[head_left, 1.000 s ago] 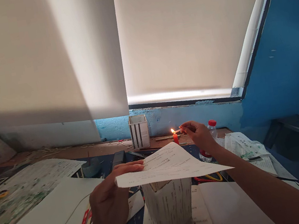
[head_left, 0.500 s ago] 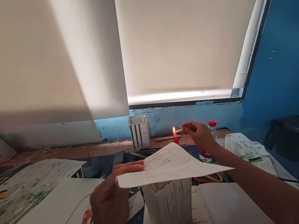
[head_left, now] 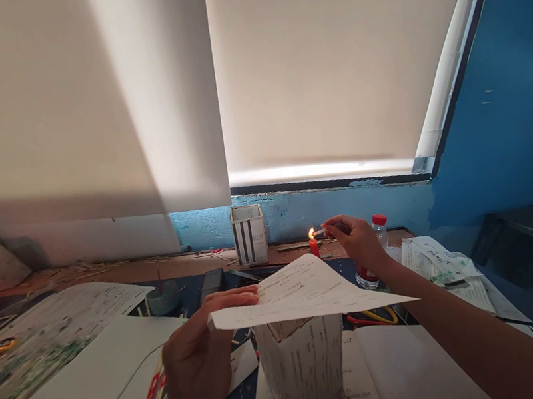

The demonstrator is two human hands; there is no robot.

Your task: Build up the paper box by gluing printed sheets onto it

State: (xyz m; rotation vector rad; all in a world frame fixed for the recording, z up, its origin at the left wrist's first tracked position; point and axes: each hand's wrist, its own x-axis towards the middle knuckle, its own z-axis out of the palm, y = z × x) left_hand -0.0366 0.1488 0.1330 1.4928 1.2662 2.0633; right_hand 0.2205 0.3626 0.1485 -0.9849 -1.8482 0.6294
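Observation:
My left hand (head_left: 197,355) grips the left edge of a printed paper sheet (head_left: 300,285), its fingers lying across the top. Beneath that sheet stands a box covered in printed paper (head_left: 306,368), its upper part partly hidden. Farther off, my right hand (head_left: 356,239) pinches a thin pale stick (head_left: 319,231). The stick's far tip is at the flame of a lit red candle (head_left: 314,246). The sheet hides the candle's foot.
A second paper-covered box (head_left: 249,236) stands against the wall. Right of my right hand is a red-capped bottle (head_left: 380,232). Yellow-and-red handles (head_left: 379,318) lie behind the near box. Papers (head_left: 446,265) are spread on both sides, and a small bowl (head_left: 164,300) stands left.
The candle flame now leans slightly right, toward the stick. Both hands, the sheet and the boxes stay almost where they were.

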